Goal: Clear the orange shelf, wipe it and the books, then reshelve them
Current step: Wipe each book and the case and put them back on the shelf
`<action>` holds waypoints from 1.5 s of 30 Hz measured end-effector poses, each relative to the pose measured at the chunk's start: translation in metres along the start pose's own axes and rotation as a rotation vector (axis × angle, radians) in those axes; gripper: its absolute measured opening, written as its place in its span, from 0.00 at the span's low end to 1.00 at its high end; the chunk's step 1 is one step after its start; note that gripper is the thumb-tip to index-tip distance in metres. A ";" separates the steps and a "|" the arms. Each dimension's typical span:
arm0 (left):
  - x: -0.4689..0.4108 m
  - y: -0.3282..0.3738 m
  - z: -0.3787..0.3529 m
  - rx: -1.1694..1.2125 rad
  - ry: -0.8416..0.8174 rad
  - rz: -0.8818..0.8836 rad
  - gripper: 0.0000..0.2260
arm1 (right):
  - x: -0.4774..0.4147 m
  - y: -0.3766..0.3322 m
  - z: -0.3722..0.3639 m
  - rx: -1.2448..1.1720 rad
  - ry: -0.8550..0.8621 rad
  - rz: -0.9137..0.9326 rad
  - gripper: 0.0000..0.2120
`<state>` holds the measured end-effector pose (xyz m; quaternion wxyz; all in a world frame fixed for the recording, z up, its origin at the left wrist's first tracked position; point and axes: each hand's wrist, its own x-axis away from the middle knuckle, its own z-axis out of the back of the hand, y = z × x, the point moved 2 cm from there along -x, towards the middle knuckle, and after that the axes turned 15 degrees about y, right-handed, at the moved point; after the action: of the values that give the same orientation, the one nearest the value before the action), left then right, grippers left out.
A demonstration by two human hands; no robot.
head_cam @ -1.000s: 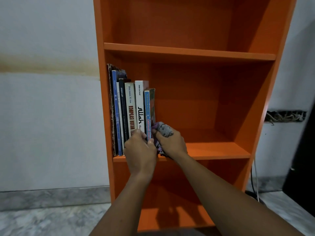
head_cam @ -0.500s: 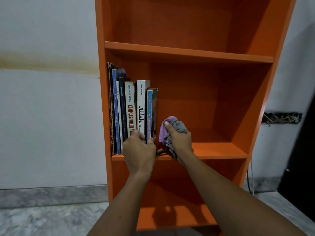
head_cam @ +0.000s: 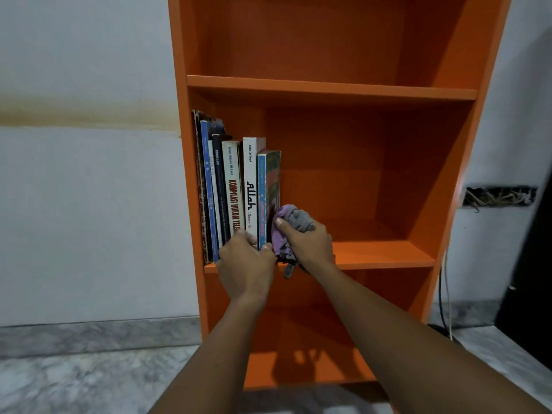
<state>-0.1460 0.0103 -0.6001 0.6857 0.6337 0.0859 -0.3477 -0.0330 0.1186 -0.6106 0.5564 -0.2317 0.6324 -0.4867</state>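
Our books [head_cam: 239, 189] stand upright at the left end of the orange shelf [head_cam: 382, 253], our left hand [head_cam: 246, 268] closed round their lower spines. Our right hand [head_cam: 307, 239], fist bunched on the cloth [head_cam: 291, 218], has swung back against the end book's cover; the wiping looks nearly finished.

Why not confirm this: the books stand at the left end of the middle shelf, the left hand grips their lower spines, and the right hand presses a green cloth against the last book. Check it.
One detail is off: the cloth is purple and grey, not green, as the head view shows. The rest holds: the books stand at the left end of the middle shelf, the left hand grips their lower spines, and the right hand presses the cloth against the last book.
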 end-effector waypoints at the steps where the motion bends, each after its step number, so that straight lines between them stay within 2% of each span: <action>1: 0.002 0.001 0.001 -0.016 -0.009 -0.003 0.11 | 0.002 -0.002 0.004 -0.043 0.003 -0.030 0.19; 7: 0.018 0.004 0.012 -0.117 -0.065 -0.012 0.12 | 0.023 -0.006 0.031 -0.235 -0.003 -0.200 0.23; 11: 0.033 0.006 0.022 -0.196 -0.123 -0.028 0.10 | 0.046 -0.005 0.051 -0.260 -0.014 -0.213 0.12; 15: 0.070 -0.003 0.034 -0.239 -0.193 -0.066 0.07 | 0.107 0.026 0.103 -0.253 -0.045 -0.269 0.09; 18: 0.132 -0.020 0.041 -0.345 -0.380 -0.104 0.08 | 0.171 0.075 0.162 -0.234 -0.055 -0.439 0.03; 21: 0.200 -0.037 0.035 -0.370 -0.595 -0.132 0.09 | 0.219 0.132 0.211 -0.180 0.022 -0.732 0.12; 23: 0.256 -0.066 0.029 -0.367 -0.755 -0.025 0.08 | 0.246 0.174 0.235 -0.126 0.077 -0.890 0.12; 25: 0.312 -0.104 0.030 -0.363 -0.889 0.173 0.10 | 0.271 0.227 0.250 -0.003 0.127 -0.981 0.09; 26: 0.337 -0.123 0.032 -0.372 -0.957 0.270 0.13 | 0.283 0.265 0.253 0.078 0.094 -0.989 0.13; 28: 0.376 -0.155 0.034 -0.431 -1.064 0.434 0.19 | 0.301 0.290 0.259 0.302 0.006 -0.929 0.20; 30: 0.400 -0.181 0.034 -0.498 -1.091 0.512 0.18 | 0.311 0.272 0.266 0.457 -0.080 -0.831 0.16; 33: 0.423 -0.208 0.028 -0.558 -1.069 0.508 0.14 | 0.324 0.285 0.270 0.599 -0.181 -0.709 0.15; 35: 0.430 -0.218 0.023 -0.509 -0.992 0.588 0.14 | 0.334 0.293 0.266 0.643 -0.228 -0.696 0.13; 37: 0.426 -0.216 0.019 -0.474 -0.929 0.716 0.14 | 0.343 0.296 0.261 0.652 -0.222 -0.640 0.19; 39: 0.423 -0.220 0.011 -0.387 -0.923 0.876 0.09 | 0.343 0.294 0.260 0.665 -0.219 -0.546 0.25; 41: 0.421 -0.215 0.006 -0.199 -0.970 1.037 0.06 | 0.341 0.289 0.264 0.663 -0.211 -0.588 0.19; 43: 0.417 -0.202 0.005 -0.026 -1.016 1.112 0.10 | 0.340 0.291 0.269 0.636 -0.188 -0.630 0.14; 45: 0.411 -0.189 0.007 0.103 -1.039 1.125 0.14 | 0.340 0.286 0.271 0.584 -0.217 -0.495 0.16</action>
<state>0.0468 -0.1391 -0.9809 0.6814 0.3683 -0.5990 -0.2030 0.1967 -0.1418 -0.9977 0.5286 -0.2592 0.3298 -0.7380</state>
